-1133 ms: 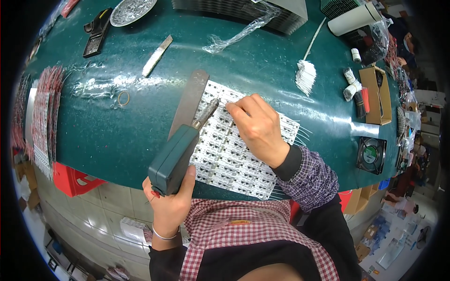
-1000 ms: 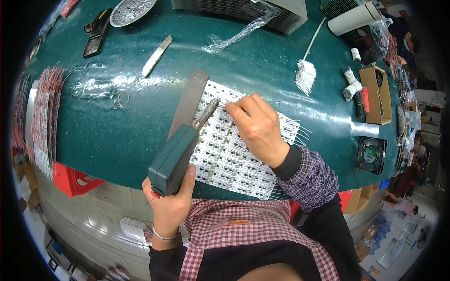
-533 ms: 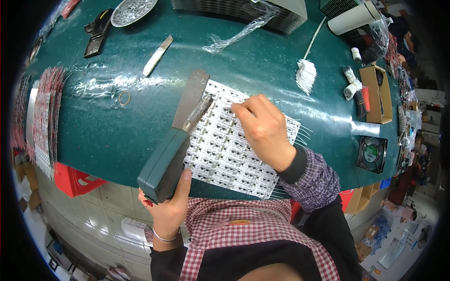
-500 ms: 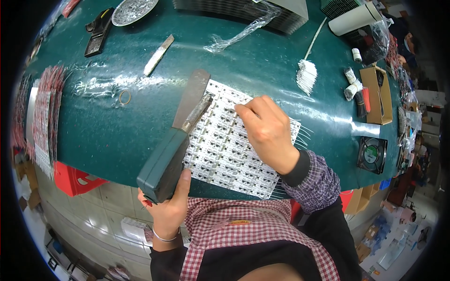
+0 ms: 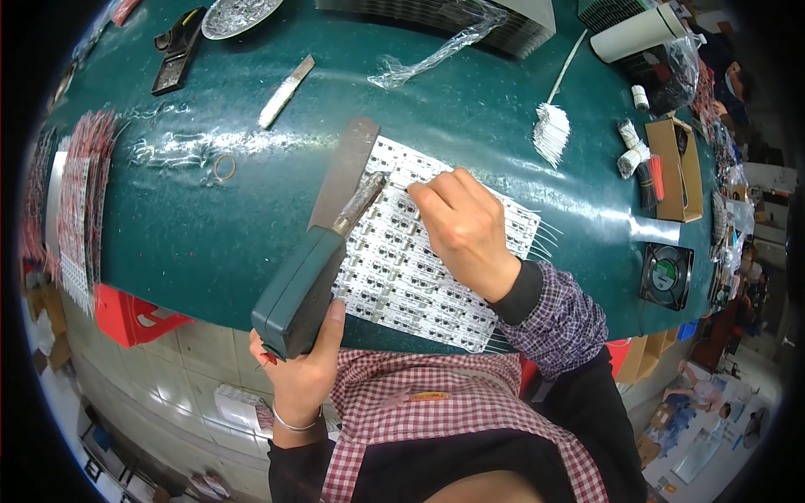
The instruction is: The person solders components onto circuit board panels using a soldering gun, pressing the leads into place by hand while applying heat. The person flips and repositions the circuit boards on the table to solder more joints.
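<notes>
My left hand is wrapped round the handle of a dark green soldering gun. Its crusted metal tip reaches over a white panel of small circuit boards lying on the table. Above the panel's upper part, my right hand is closed in a pinch; whatever lies between the fingertips is too small to make out. Thin white wires stick out from the panel's right edge. A flat grey metal bar lies along the panel's left side, partly behind the gun.
A bundle of white wires lies beyond the panel. Farther left are a white-handled blade, a rubber band, a metal dish and stacked red-wired strips. To the right stand a small fan and a cardboard box.
My right hand has shifted slightly left and up over the panel, its fingertips now closer to the gun's tip. The gun has moved a little to the right.
</notes>
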The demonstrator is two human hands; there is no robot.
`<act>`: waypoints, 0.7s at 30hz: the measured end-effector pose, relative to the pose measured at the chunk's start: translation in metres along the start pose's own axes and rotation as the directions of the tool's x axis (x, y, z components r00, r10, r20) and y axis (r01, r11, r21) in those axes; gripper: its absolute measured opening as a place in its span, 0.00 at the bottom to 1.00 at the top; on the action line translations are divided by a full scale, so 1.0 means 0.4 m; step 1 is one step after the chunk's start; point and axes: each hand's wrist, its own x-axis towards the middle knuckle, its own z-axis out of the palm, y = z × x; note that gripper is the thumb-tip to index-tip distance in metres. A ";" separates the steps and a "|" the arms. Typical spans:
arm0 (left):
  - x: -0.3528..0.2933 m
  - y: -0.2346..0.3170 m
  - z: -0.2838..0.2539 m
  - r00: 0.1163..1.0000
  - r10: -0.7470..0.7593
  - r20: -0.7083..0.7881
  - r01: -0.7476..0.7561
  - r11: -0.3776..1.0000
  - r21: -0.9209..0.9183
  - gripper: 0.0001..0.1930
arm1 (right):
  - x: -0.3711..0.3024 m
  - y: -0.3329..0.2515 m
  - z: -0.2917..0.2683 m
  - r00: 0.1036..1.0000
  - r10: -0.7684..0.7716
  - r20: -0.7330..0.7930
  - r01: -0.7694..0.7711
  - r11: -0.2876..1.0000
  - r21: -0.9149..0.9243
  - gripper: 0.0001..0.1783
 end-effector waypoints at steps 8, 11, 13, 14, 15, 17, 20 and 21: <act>-0.001 0.014 0.006 0.998 -0.058 0.035 0.057 0.997 0.048 0.09 | 0.004 0.003 0.007 0.998 0.007 -0.059 -0.005 1.000 0.023 0.14; -0.004 0.015 0.005 0.993 -0.111 0.038 0.109 0.992 0.061 0.08 | 0.003 0.002 0.006 0.998 0.011 -0.060 -0.009 1.000 0.020 0.14; -0.001 0.019 0.006 0.996 -0.079 0.035 0.075 0.993 0.092 0.08 | 0.003 0.001 0.005 0.998 0.011 -0.055 -0.010 1.000 0.013 0.14; 0.004 0.026 0.008 0.994 -0.104 0.046 0.101 0.993 0.065 0.07 | 0.004 -0.001 0.003 0.998 0.011 -0.055 -0.011 1.000 0.013 0.14; 0.008 0.031 0.009 0.990 -0.129 0.056 0.127 0.991 0.038 0.06 | 0.006 -0.003 0.002 0.999 0.015 -0.052 -0.014 1.000 0.009 0.14; 0.011 0.028 0.006 0.992 -0.104 0.067 0.100 0.994 0.054 0.06 | 0.008 -0.005 0.001 0.999 0.018 -0.048 -0.018 1.000 0.005 0.14; 0.010 0.023 0.006 0.994 -0.078 0.072 0.072 0.994 0.077 0.06 | 0.006 -0.006 0.006 0.999 0.016 -0.043 -0.016 1.000 -0.008 0.14; 0.011 0.023 0.008 0.995 -0.075 0.068 0.069 0.994 0.083 0.06 | 0.006 -0.005 0.005 0.999 0.018 -0.037 -0.018 1.000 -0.016 0.14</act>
